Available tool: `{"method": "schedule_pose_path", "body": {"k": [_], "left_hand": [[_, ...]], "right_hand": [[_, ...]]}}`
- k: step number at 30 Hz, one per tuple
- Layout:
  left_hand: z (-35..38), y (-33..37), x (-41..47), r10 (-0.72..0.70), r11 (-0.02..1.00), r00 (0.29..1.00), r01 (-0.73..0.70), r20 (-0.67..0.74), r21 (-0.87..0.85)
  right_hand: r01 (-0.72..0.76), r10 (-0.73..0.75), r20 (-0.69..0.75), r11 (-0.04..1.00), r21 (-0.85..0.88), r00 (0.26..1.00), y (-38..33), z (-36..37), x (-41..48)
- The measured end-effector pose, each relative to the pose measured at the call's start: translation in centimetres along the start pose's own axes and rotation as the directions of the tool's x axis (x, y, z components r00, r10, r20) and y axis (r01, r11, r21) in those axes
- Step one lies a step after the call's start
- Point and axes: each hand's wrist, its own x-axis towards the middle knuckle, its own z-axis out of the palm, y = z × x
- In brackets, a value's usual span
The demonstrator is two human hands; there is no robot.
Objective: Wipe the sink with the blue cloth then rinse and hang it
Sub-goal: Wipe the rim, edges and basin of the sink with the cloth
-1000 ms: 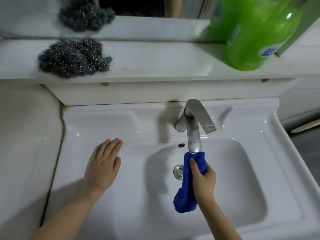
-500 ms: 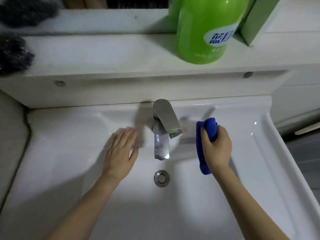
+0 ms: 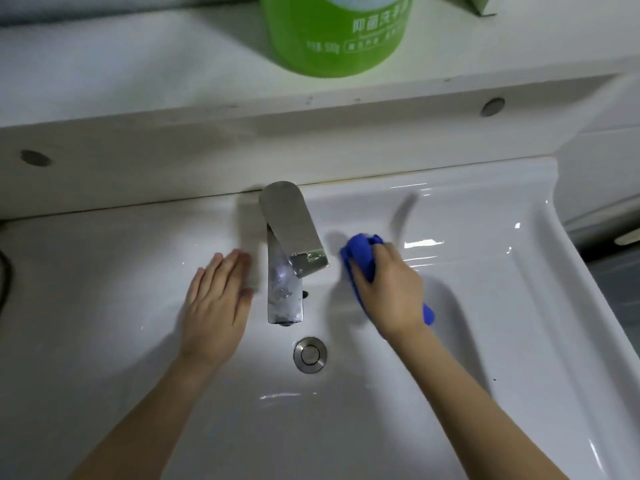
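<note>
Beside faucet [image 3: 286,271], right hand [image 3: 391,292] gripping cloth [image 3: 362,251] (bunched), left hand [image 3: 216,306] flat

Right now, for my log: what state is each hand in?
Left hand: open, flat on the white ceramic sink.
Right hand: closed around the bunched blue cloth.

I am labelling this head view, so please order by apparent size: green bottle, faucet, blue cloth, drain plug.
1. green bottle, even cut off by the frame
2. faucet
3. blue cloth, partly hidden under the right hand, so its rank is unsure
4. drain plug
</note>
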Motion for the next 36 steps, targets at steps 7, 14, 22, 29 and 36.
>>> {"method": "schedule_pose_path", "body": {"k": [7,14,22,29,36], "left_hand": [[-0.2,1.0,0.0,-0.042,0.999,0.999,0.042,-0.03,-0.025],[-0.1,1.0,0.1,-0.059,0.997,0.998,0.058,-0.024,-0.054],[0.2,0.8,0.1,-0.057,0.995,0.997,0.053,-0.049,-0.082],[-0.2,0.7,0.1,-0.049,0.994,0.999,0.047,-0.023,-0.096],[-0.7,0.7,0.2,-0.053,0.995,0.999,0.053,0.012,-0.083]], "right_hand": [[-0.108,0.114,-0.055,0.989,0.097,0.992,-2.9,2.5,3.0],[0.068,-0.068,-0.051,0.998,0.005,0.996,0.1,0.6,0.0],[-0.148,0.163,-0.126,0.981,0.124,0.978,-2.1,2.7,1.5],[-0.01,0.002,0.028,0.954,0.3,1.0,-4.3,3.2,0.3],[0.251,-0.25,0.045,0.968,-0.025,0.967,1.2,-1.0,0.8]]}}
